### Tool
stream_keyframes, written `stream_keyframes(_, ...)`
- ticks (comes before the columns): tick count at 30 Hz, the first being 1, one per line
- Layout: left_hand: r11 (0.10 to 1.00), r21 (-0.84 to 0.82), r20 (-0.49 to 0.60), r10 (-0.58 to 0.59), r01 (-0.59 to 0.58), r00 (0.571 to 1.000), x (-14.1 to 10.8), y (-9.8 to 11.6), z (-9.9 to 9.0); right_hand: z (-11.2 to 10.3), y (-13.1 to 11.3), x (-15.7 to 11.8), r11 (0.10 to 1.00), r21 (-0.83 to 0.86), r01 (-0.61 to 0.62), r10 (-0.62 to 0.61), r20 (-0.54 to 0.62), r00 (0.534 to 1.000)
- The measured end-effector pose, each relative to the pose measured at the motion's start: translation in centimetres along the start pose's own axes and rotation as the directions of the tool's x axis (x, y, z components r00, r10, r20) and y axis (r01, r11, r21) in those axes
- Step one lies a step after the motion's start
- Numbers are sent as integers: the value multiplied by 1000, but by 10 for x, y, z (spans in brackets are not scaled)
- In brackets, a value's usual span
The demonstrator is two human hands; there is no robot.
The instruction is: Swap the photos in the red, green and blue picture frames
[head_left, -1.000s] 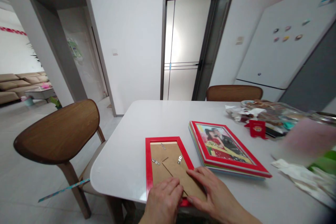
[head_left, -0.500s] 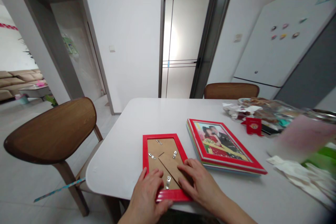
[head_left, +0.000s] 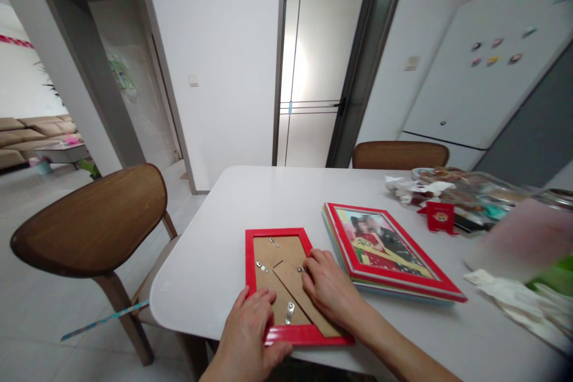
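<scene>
A red picture frame point(head_left: 250, 262) lies face down near the table's front edge, its brown backing board point(head_left: 282, 250) upward. Several small metal clips show on the board, one of them the lower clip point(head_left: 290, 313). My left hand point(head_left: 250, 328) holds the frame's lower left corner, fingers over the border and thumb along the front edge. With bent, closed fingers, my right hand point(head_left: 331, 289) works at the right-hand metal clip point(head_left: 301, 270), which it partly hides. A diagonal slit outlines the stand flap point(head_left: 293, 292) in the board.
A stack of picture frames, topped by a red-bordered photo frame point(head_left: 394, 250), sits to the right. Beyond it are a small red card point(head_left: 440, 216), white tissues point(head_left: 505, 292) and assorted packages. Wooden chairs stand at the left point(head_left: 94, 221) and far side point(head_left: 400, 155).
My right hand has moved up along the frame's right side, from the lower part of the board to the right-hand clip. The left hand keeps its place on the corner.
</scene>
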State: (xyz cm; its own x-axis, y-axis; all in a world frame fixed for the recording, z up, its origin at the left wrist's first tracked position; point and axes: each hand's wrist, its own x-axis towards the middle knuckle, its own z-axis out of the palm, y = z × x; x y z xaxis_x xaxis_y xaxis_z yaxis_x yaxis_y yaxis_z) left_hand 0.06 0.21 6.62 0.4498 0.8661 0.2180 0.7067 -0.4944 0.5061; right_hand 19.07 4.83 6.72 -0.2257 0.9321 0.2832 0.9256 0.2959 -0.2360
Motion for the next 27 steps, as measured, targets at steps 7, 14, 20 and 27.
stream_keyframes(7, 1000, -22, -16, -5, 4, 1000, -2, -2, 1, 1, 7, -10, 996, 74, 42, -40, -31, 999)
stream_keyframes(14, 1000, -25, -25, 15, -15, 1000, -5, -9, -2, -16, -26, -40, 919, 249, 305, -334, 81, 939)
stream_keyframes(20, 999, 2, -4, 43, -43, 999, -4, -10, -3, -19, -32, -41, 916, 259, 305, -349, 142, 926)
stream_keyframes(27, 999, -20, -5, 28, -28, 1000, -6, -11, -1, -21, -33, -41, 912, 285, 295, -340, 126, 932)
